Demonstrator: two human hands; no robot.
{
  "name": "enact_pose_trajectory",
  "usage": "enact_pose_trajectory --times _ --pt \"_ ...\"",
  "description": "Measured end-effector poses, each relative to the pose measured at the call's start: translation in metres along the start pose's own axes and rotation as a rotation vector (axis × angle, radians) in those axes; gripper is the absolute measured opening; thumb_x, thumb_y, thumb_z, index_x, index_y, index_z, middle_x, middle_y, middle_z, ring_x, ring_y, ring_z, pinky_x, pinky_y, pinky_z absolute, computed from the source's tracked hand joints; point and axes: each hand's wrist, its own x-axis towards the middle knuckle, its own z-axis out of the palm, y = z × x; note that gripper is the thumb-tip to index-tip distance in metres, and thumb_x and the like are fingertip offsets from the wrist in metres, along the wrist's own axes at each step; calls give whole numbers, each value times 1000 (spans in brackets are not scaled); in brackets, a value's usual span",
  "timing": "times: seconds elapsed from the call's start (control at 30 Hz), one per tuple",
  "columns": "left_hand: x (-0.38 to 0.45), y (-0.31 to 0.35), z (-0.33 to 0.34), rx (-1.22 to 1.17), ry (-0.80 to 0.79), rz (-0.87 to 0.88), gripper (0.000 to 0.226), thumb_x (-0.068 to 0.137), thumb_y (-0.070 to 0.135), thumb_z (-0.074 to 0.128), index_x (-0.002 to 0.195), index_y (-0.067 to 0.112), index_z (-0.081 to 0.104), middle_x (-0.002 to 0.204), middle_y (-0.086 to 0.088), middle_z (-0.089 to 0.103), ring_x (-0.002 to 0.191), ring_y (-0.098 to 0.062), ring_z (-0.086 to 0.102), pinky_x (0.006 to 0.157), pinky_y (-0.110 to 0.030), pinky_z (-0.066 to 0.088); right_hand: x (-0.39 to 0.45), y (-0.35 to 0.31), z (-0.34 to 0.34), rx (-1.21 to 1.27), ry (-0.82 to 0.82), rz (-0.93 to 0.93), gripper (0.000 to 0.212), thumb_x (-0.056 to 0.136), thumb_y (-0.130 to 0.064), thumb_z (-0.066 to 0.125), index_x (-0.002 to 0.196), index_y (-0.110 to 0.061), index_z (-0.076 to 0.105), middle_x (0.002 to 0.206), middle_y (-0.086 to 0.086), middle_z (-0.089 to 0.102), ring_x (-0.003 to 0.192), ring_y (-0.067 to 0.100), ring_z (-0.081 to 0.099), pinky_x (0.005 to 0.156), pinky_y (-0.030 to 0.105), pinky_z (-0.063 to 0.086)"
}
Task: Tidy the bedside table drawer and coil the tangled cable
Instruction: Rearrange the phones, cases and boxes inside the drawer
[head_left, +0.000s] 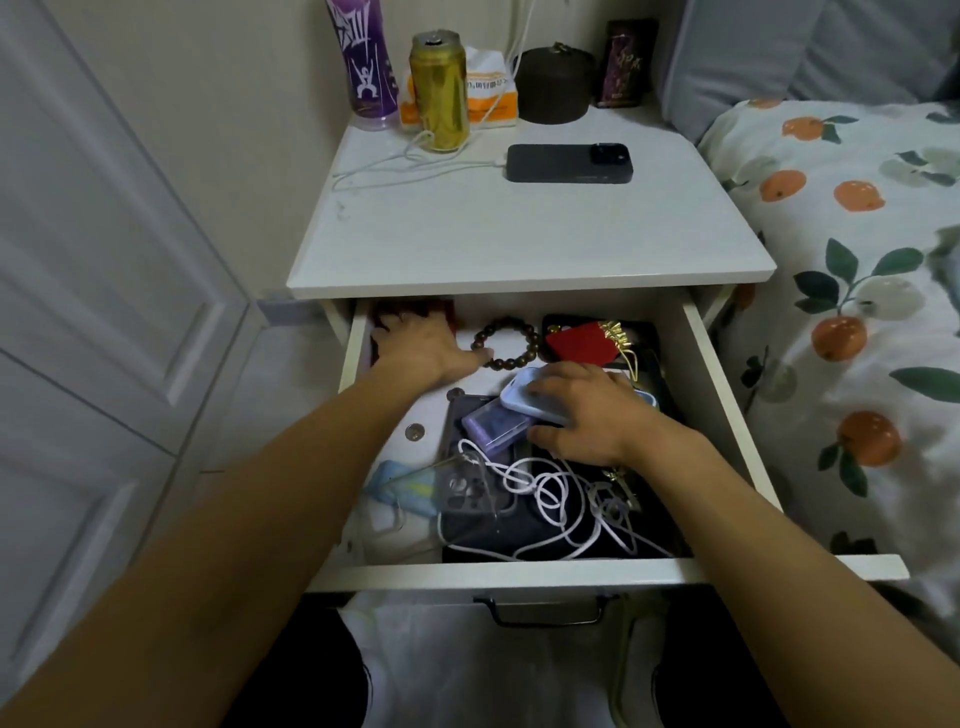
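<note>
The white drawer (519, 571) of the bedside table stands pulled out. A tangled white cable (550, 499) lies across dark cases at its front. My left hand (426, 345) lies flat on a dark red box (415, 310) in the back left corner, thumb by a brown bead bracelet (506, 343). My right hand (582, 410) grips a pale blue phone-shaped case (519, 392) lying over a purple case (493, 423). A red pouch with a gold tassel (584, 343) sits at the back right.
On the tabletop (519, 234) lie a black phone (569, 163) on a white charging cable, a gold can (439, 91), a purple bottle (366, 57), a tissue pack and a dark jar. A bed with an orange-print cover (857, 312) borders the right; a white door is left.
</note>
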Motion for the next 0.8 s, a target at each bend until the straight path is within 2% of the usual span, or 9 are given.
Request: enact_pose_trajectory --times 0.1,0.17,0.27,0.4,0.57,0.63,0.73,0.8 --pt "2 5 -5 32 31 -41 74 74 65 59 129 15 52 141 -20 42 133 -44 29 111 -51 27 2 4 -1 45 -1 20 61 88 -46 59 143 -28 42 152 -4 30 137 24 30 111 43 29" --pt "0 -2 -4 7 28 -13 74 75 53 65 135 16 44 143 -21 36 133 -44 28 110 -48 28 1 5 -1 37 -22 29 64 87 -40 62 145 -26 40 152 -3 28 136 25 30 108 43 35" --pt "-11 -7 -1 -87 -23 47 83 71 42 72 140 22 29 142 -20 25 131 -45 28 108 -50 35 0 3 -3 20 -49 31 67 85 -35 64 146 -27 39 153 -2 26 136 25 28 107 44 36" --pt "-32 -13 4 -67 -160 110 81 65 50 72 131 29 31 132 -12 29 123 -40 34 96 -51 43 -6 2 -2 -50 -52 6 67 83 -35 64 145 -30 39 155 -3 25 140 24 26 113 43 28" --pt "-73 -31 14 141 -249 167 83 76 75 53 140 26 33 139 -13 34 126 -39 36 100 -47 38 -20 0 -4 -96 -22 -46 60 83 -36 65 140 -29 47 154 -4 30 142 20 26 116 39 17" --pt "-86 -38 17 227 -220 195 83 79 79 42 139 22 37 140 -14 40 129 -37 35 104 -45 33 -28 -1 -6 -97 -1 -66 54 83 -33 65 136 -27 52 149 -4 38 141 18 26 115 38 16" --pt "-95 -43 21 257 -154 225 78 80 81 35 130 21 46 129 -13 53 124 -33 42 107 -43 31 -37 -3 -11 -101 71 -102 47 84 -29 65 131 -24 58 142 -5 46 138 19 29 114 37 16" --pt "-98 -44 22 193 -64 286 71 83 76 39 128 22 49 124 -11 57 117 -30 50 106 -45 35 -43 -7 -13 -100 151 -130 37 85 -28 66 121 -23 64 130 -3 55 127 22 41 107 37 28"
